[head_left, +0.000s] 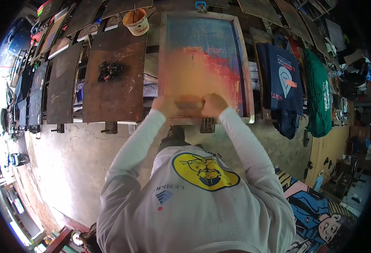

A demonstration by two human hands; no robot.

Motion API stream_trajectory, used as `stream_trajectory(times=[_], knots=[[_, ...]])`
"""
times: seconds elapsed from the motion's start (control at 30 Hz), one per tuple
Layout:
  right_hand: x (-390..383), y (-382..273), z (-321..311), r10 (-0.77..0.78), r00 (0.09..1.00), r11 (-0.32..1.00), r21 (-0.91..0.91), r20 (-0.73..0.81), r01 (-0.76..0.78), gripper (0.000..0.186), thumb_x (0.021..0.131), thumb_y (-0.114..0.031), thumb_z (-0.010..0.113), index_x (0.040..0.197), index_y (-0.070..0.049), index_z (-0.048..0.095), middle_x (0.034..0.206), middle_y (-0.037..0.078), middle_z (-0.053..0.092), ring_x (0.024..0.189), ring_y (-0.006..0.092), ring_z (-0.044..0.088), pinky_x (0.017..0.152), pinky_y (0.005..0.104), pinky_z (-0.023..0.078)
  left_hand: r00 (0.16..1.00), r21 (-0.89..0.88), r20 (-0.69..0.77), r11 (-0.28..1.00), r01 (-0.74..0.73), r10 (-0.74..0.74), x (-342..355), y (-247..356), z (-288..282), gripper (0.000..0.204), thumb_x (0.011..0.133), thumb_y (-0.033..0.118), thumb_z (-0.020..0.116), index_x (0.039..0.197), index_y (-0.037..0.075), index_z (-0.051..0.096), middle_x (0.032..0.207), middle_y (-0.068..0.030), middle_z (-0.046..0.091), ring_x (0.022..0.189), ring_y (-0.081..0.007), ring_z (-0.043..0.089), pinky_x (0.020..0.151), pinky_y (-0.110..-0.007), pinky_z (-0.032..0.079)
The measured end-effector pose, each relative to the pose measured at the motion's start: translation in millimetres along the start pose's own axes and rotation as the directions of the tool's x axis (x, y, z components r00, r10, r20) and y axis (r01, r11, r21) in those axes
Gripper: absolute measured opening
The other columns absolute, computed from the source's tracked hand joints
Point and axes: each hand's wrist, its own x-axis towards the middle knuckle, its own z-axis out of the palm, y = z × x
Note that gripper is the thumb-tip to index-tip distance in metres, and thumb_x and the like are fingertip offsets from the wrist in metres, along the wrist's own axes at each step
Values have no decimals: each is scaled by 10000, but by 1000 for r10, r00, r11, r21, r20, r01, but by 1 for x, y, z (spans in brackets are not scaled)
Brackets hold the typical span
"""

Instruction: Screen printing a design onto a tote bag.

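Observation:
A wooden-framed printing screen (163,55) lies on the bench in front of me. Its mesh is smeared with orange and red ink over the middle and near part, and looks blue-grey at the far end. At the near end, a squeegee (189,102) lies across the mesh, blurred by motion. My left hand (165,106) is closed on its left end, and my right hand (213,105) grips the right end. Fingers of both hands are partly smeared. A blue clamp (200,6) sits at the frame's far edge.
An ink-stained bucket (136,23) with a stick in it stands beyond the screen's left side. A dark crumpled rag (110,71) lies on a brown board (122,97). To the right, a printed navy bag (284,80) and a green bag (319,92) drape over boards.

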Motion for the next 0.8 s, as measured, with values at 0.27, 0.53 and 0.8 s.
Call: stream_trajectory(times=[0.27, 0.53, 0.8], knots=[[117, 37, -39, 115, 965, 987, -136, 237, -85, 259, 622, -160, 698, 861, -84, 762, 861, 168, 733, 816, 320, 715, 752, 427, 556, 994, 108, 96, 993, 44, -55, 103, -14, -33, 947, 615, 816, 707, 1091, -3, 697, 1067, -249, 699, 1016, -404, 676, 900, -452, 537], [86, 5, -27, 94, 987, 981, -155, -130, -114, 266, 721, -186, 678, 963, -76, 689, 915, 195, 715, 873, 377, 700, 784, 466, 561, 984, 104, -178, 994, 26, -7, 101, -39, -5, 702, 668, 682, 750, 1099, 132, 681, 953, -217, 710, 903, -386, 700, 806, -492, 560], [-4, -9, 18, 118, 967, 980, -131, -226, -150, 300, 717, -195, 667, 993, -77, 658, 835, 232, 695, 821, 413, 692, 754, 500, 557, 978, 94, -205, 996, -10, 29, 36, -35, 48, 708, 615, 547, 828, 1174, 173, 605, 941, -210, 700, 839, -402, 697, 753, -497, 567]])
